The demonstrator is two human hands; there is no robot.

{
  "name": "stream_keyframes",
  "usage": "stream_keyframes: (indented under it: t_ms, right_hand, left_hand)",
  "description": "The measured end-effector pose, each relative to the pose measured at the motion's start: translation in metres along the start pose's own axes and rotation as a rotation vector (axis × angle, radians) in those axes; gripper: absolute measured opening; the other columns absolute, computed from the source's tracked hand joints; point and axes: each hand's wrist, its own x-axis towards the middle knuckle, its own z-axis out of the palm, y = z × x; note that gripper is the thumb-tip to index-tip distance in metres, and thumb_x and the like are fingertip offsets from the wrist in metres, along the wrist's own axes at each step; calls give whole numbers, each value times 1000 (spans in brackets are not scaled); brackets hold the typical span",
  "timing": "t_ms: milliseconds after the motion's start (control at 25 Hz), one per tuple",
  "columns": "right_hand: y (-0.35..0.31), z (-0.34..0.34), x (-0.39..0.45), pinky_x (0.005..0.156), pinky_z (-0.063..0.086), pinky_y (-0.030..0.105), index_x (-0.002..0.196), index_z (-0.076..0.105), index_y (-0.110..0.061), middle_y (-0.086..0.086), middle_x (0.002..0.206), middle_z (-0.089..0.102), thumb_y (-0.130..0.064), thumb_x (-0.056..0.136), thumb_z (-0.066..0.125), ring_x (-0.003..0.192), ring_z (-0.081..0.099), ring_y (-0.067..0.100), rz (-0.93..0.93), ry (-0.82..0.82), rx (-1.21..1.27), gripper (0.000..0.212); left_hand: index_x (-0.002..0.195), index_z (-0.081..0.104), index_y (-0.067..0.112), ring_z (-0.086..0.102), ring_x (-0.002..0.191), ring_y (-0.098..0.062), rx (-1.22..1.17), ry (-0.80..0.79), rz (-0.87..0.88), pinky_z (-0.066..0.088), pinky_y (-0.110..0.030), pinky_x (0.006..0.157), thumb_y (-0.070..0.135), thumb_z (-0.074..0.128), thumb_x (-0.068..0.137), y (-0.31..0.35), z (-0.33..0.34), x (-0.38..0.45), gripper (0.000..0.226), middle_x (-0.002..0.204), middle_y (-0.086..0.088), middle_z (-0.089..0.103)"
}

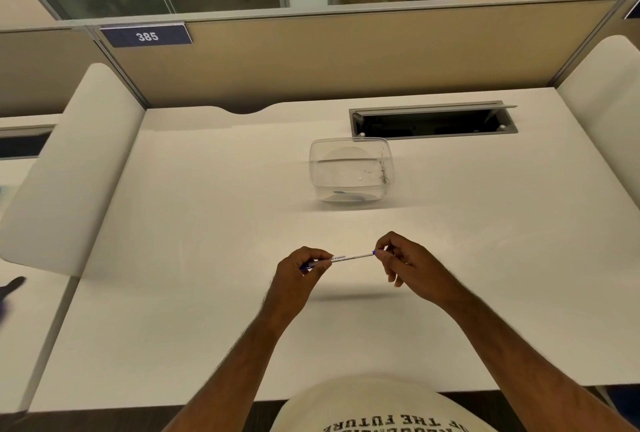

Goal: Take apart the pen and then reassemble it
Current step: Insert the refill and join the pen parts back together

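A slim white pen (pixel 349 257) with blue ends and small dark print on its barrel is held level above the white desk (pixel 194 293), in the near middle of the view. My left hand (pixel 301 272) pinches its left end, where a blue part shows between the fingers. My right hand (pixel 405 265) pinches the blue right end with thumb and forefinger; the other fingers curl loosely. The pen looks whole, in one piece.
A clear plastic container (pixel 349 170) stands on the desk beyond my hands, with something small and blue at its bottom. Behind it lies an open grey cable tray (pixel 433 119). Beige dividers enclose the desk at the back and on both sides.
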Motion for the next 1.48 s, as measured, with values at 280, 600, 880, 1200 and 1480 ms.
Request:
stream_keyframes:
  t_ms: [280, 600, 880, 1200, 1480]
  right_hand:
    - [-2, 0, 1, 62, 56, 36, 95, 62, -25, 4, 72, 61, -27, 105, 55, 65, 61, 17, -10, 4, -42, 12]
    - [-1, -1, 3, 68, 58, 48, 91, 61, -22, 15, 71, 61, -36, 105, 53, 62, 59, 13, -25, 13, -130, 21]
    - [-5, -1, 1, 65, 58, 43, 94, 54, -24, 7, 80, 62, -29, 107, 49, 71, 65, 27, -64, -19, -162, 15]
    - [0, 15, 0, 62, 51, 45, 87, 45, -15, 9, 71, 42, -26, 111, 38, 56, 51, 25, -1, -42, 29, 28]
    - [-13, 10, 7, 51, 57, 41, 80, 46, -17, 1, 71, 39, -22, 110, 42, 51, 39, 17, 49, -24, 133, 31]
  left_hand:
    - [95, 78, 28, 65, 88, -10, 5, 4, 12, 49, -17, 78, 18, 74, 93, 0, -1, 1, 11, 93, 12, 75]
    - [94, 78, 28, 65, 86, -6, 11, -1, 33, 49, -17, 77, 18, 76, 92, 4, -2, 4, 10, 92, 13, 76]
    - [93, 79, 27, 66, 86, -7, 1, 5, 36, 49, -15, 78, 17, 77, 91, 6, -2, 6, 10, 91, 12, 76]
    - [93, 78, 30, 66, 92, -11, 47, -43, 73, 51, -22, 86, 18, 77, 91, 9, -9, 11, 13, 94, 11, 76]
    - [93, 77, 34, 65, 94, -12, 58, 7, 102, 51, -26, 89, 21, 77, 91, 14, -5, 12, 13, 95, 13, 74]
